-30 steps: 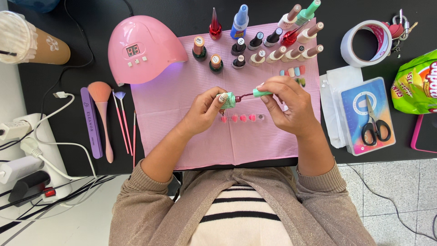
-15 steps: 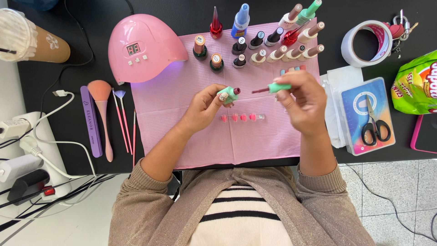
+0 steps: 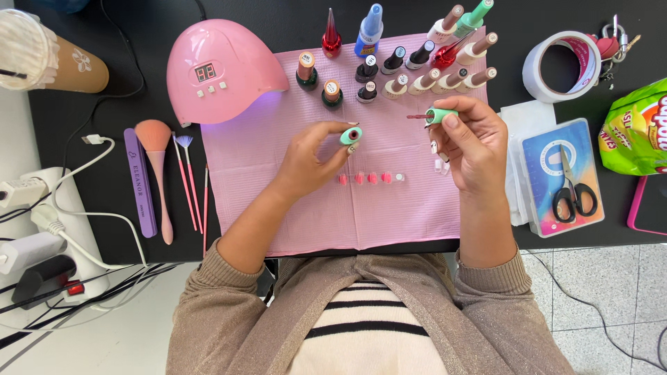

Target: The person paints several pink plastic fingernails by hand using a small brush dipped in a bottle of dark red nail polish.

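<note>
Overhead, a black table (image 3: 125,118) is seen, with a pink ribbed mat (image 3: 278,201) spread across its middle and grey floor tiles (image 3: 611,292) showing below its near edge. At the left edge, a white power strip (image 3: 52,215) with plugs and dark cables is laid over a pale surface.

An open mint-green polish bottle (image 3: 351,135) is pinched between the thumb and fingers of the left hand (image 3: 313,160) and is tilted so that its mouth faces upward, above the mat's centre. Its mint-green brush cap (image 3: 440,115) is gripped by the fingertips of the right hand (image 3: 472,149), with the red-tipped brush pointed left, well apart from the bottle. Just below the bottle, a row of small pink nail tips (image 3: 368,178) is set on the mat.

A pink domed nail lamp (image 3: 219,73) with a small red display is placed at the mat's upper left corner. Along the top edge, a cluster of polish bottles (image 3: 410,69) is arranged, some with dark caps and some with beige ones.

To the right, a shallow clear box with a blue printed lid (image 3: 556,208) is seen, with black-handled scissors (image 3: 571,191) lying on it. A roll of white tape (image 3: 559,66) is placed above it, and a green and yellow snack bag (image 3: 636,128) is cut off by the right edge. At the left, a purple nail file (image 3: 140,180) with pale lettering, a peach dust brush (image 3: 156,167) and thin pink brushes (image 3: 189,184) are laid side by side. A lidded brown drink cup (image 3: 48,59) is lying at the top left corner.
</note>
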